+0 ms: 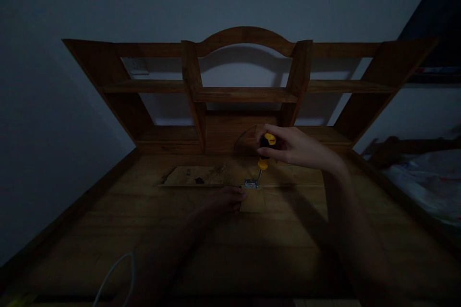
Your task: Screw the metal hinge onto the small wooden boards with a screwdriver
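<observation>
My right hand (288, 146) is wrapped around the yellow and black handle of a screwdriver (263, 165). The shaft slants down, and its tip meets the right end of a small metal hinge (250, 183) on the wooden desktop. My left hand (230, 199) rests just below and left of that hinge with its fingers curled together. Whatever they may grip is hidden in the dim light. A pale, flat wooden piece (252, 201) lies by its fingertips. Behind it, a light wooden board (194, 175) with a dark spot lies on the desk.
Along the back of the desk (118, 201) stands a wooden shelf unit (245, 94) with several compartments. A white cable (114, 268) loops at the lower left. Whitish cloth or plastic (425, 177) lies beyond the right edge. A wall rises behind.
</observation>
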`<act>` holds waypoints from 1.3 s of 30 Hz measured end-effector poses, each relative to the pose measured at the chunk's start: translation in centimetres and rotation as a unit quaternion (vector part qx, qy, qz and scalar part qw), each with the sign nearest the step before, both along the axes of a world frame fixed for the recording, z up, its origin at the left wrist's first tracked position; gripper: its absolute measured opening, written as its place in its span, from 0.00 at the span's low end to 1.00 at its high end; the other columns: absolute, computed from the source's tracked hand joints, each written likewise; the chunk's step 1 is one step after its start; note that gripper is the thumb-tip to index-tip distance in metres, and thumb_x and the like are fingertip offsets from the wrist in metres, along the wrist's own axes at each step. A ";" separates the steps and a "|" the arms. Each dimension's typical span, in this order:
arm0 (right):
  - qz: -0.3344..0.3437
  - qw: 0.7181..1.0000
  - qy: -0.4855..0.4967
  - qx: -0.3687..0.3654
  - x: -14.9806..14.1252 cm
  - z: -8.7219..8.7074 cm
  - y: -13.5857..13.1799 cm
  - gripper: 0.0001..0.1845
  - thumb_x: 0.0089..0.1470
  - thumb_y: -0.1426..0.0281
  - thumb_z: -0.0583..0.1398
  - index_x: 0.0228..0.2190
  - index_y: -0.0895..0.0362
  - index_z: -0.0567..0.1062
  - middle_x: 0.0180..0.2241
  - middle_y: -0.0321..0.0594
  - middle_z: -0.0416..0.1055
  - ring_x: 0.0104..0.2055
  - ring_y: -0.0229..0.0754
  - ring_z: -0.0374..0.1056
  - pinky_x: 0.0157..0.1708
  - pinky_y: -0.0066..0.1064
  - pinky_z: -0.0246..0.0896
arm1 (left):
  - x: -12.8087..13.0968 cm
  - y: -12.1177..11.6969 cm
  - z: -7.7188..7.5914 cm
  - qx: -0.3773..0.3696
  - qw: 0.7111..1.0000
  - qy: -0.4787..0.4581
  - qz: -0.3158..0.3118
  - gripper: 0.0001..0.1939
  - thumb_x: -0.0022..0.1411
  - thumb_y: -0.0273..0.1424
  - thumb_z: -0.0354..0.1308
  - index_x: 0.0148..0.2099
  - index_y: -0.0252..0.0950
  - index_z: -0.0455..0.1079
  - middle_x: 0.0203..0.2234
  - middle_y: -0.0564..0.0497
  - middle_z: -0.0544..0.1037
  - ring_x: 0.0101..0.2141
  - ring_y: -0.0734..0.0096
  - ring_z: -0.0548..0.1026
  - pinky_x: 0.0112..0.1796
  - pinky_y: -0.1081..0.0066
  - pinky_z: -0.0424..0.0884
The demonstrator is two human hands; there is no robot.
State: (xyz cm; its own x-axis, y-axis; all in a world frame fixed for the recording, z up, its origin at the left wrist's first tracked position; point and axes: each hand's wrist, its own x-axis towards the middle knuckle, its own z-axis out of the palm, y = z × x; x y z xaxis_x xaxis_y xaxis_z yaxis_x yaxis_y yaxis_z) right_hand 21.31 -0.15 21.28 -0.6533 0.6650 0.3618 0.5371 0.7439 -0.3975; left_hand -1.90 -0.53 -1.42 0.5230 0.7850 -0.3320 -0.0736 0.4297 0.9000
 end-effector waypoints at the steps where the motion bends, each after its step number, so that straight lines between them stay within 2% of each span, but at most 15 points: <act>1: 0.010 1.000 -0.005 -0.011 0.1 0.1 -0.1 0.11 0.58 0.65 0.60 0.42 0.53 0.70 0.37 0.35 0.73 0.35 0.37 0.67 0.36 0.29 0.57 | 0.0 0.0 -0.1 0.002 1.000 -0.002 -0.003 0.17 0.52 0.40 0.69 0.30 0.32 0.70 0.18 0.56 0.66 0.18 0.81 0.63 0.22 0.76 0.61; 5: 0.030 0.999 -0.013 -0.036 0.6 0.2 -0.2 0.13 0.56 0.69 0.60 0.45 0.53 0.69 0.39 0.35 0.73 0.34 0.37 0.67 0.35 0.29 0.58 | 0.1 0.1 -0.2 -0.001 1.000 -0.004 -0.002 0.16 0.52 0.39 0.69 0.29 0.32 0.69 0.19 0.55 0.67 0.19 0.81 0.63 0.22 0.76 0.61; 8: 0.025 0.999 -0.006 -0.027 0.4 0.0 -0.2 0.11 0.57 0.66 0.60 0.43 0.53 0.70 0.39 0.35 0.74 0.36 0.38 0.69 0.36 0.29 0.58 | 0.1 0.0 0.0 -0.005 1.000 -0.006 -0.005 0.16 0.51 0.39 0.69 0.30 0.33 0.69 0.18 0.57 0.66 0.18 0.81 0.62 0.22 0.76 0.60; 10: -0.012 1.000 -0.009 -0.001 -0.1 -0.3 -0.1 0.12 0.58 0.60 0.60 0.42 0.53 0.71 0.37 0.36 0.74 0.36 0.40 0.70 0.36 0.30 0.58 | 0.1 0.0 0.0 0.001 1.000 -0.009 -0.020 0.16 0.52 0.39 0.69 0.29 0.32 0.69 0.17 0.57 0.65 0.18 0.81 0.61 0.21 0.76 0.60; 13: -0.107 0.992 -0.029 0.068 -1.0 -0.9 0.1 0.19 0.59 0.51 0.58 0.40 0.54 0.70 0.31 0.38 0.74 0.33 0.43 0.70 0.33 0.31 0.55 | 0.1 0.0 -0.1 0.014 0.999 -0.014 -0.028 0.16 0.54 0.40 0.67 0.29 0.32 0.70 0.18 0.55 0.67 0.18 0.80 0.62 0.22 0.76 0.60; 15: -0.144 0.984 -0.039 0.098 -1.4 -1.1 0.1 0.21 0.59 0.50 0.56 0.40 0.54 0.70 0.28 0.39 0.73 0.32 0.45 0.70 0.31 0.32 0.53 | 0.1 0.0 -0.1 0.011 1.000 -0.013 -0.026 0.16 0.54 0.40 0.67 0.29 0.32 0.70 0.18 0.56 0.66 0.18 0.80 0.62 0.22 0.76 0.60; 17: -0.132 0.986 -0.037 0.090 -1.5 -1.0 0.0 0.19 0.60 0.52 0.55 0.41 0.54 0.69 0.30 0.38 0.73 0.33 0.44 0.70 0.32 0.31 0.54 | 0.2 -0.1 0.1 0.000 1.000 -0.009 -0.016 0.16 0.53 0.40 0.68 0.30 0.32 0.71 0.17 0.57 0.66 0.18 0.81 0.61 0.22 0.75 0.59; 20: -0.074 0.996 -0.019 0.038 -1.2 -0.7 -0.2 0.11 0.61 0.60 0.56 0.43 0.52 0.69 0.37 0.37 0.75 0.37 0.42 0.70 0.37 0.31 0.57 | 0.5 -0.2 0.5 -0.015 1.000 0.006 0.003 0.16 0.50 0.40 0.70 0.30 0.32 0.71 0.17 0.57 0.66 0.17 0.81 0.60 0.21 0.75 0.59; 24: -0.020 1.000 0.002 0.004 -1.1 -0.4 -0.4 0.10 0.60 0.65 0.57 0.44 0.51 0.70 0.41 0.35 0.75 0.40 0.40 0.70 0.41 0.31 0.58 | 0.6 -0.3 0.6 -0.014 1.000 0.012 0.010 0.17 0.49 0.41 0.70 0.29 0.32 0.71 0.17 0.56 0.66 0.17 0.81 0.60 0.21 0.75 0.58; 30: -0.020 1.000 0.016 0.018 -1.6 -0.7 -0.3 0.13 0.61 0.58 0.57 0.43 0.51 0.71 0.40 0.36 0.75 0.40 0.41 0.70 0.42 0.32 0.58 | 0.3 -0.2 0.2 0.009 1.000 -0.008 -0.014 0.17 0.52 0.41 0.68 0.29 0.32 0.71 0.17 0.56 0.66 0.17 0.81 0.61 0.21 0.75 0.59; 33: -0.018 1.000 0.003 0.005 -1.6 -0.6 -0.5 0.11 0.58 0.65 0.59 0.43 0.51 0.70 0.39 0.34 0.74 0.39 0.40 0.69 0.40 0.30 0.57 | 0.1 -0.2 0.1 0.010 1.000 -0.015 -0.010 0.16 0.53 0.40 0.68 0.30 0.32 0.71 0.19 0.54 0.68 0.19 0.80 0.64 0.22 0.76 0.61; 36: -0.010 1.000 -0.009 -0.014 -1.7 -0.5 -0.7 0.15 0.54 0.71 0.58 0.44 0.50 0.68 0.37 0.33 0.73 0.35 0.38 0.68 0.36 0.29 0.57 | 0.1 -0.2 0.3 0.002 1.000 -0.021 -0.019 0.16 0.53 0.40 0.68 0.30 0.32 0.71 0.18 0.55 0.66 0.18 0.80 0.63 0.22 0.76 0.61; 39: 0.002 1.000 -0.005 -0.019 -1.8 -0.4 -0.9 0.15 0.55 0.70 0.58 0.46 0.50 0.68 0.38 0.33 0.73 0.35 0.38 0.68 0.36 0.29 0.57 | 0.2 -0.2 0.4 -0.001 0.999 -0.030 -0.033 0.17 0.53 0.41 0.68 0.30 0.32 0.71 0.16 0.56 0.65 0.17 0.80 0.62 0.21 0.76 0.60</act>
